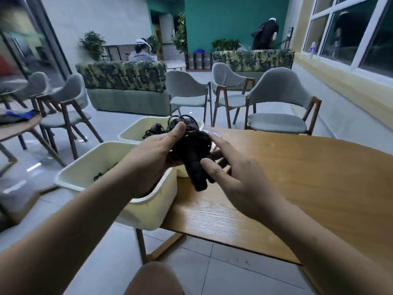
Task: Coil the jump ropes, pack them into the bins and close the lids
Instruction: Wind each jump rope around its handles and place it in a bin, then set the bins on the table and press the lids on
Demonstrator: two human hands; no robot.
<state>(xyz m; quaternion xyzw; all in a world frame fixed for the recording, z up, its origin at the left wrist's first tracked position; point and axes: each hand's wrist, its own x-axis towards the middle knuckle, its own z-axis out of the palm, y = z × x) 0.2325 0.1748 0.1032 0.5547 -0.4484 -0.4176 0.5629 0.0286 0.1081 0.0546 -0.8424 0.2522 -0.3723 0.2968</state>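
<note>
Head view: left hand [153, 154] grips coiled jump rope [191, 150], right hand [234, 179] touching.

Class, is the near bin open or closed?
Open. The near bin has no lid on it; its inside shows, with some black rope lying in it.

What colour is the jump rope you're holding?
Black all over, cord and handles alike. The head view shows the jump rope held in the left hand.

Wood-grain table [297, 177], glossy cream plastic bins [148, 211], matt black jump rope [195, 158]
</note>
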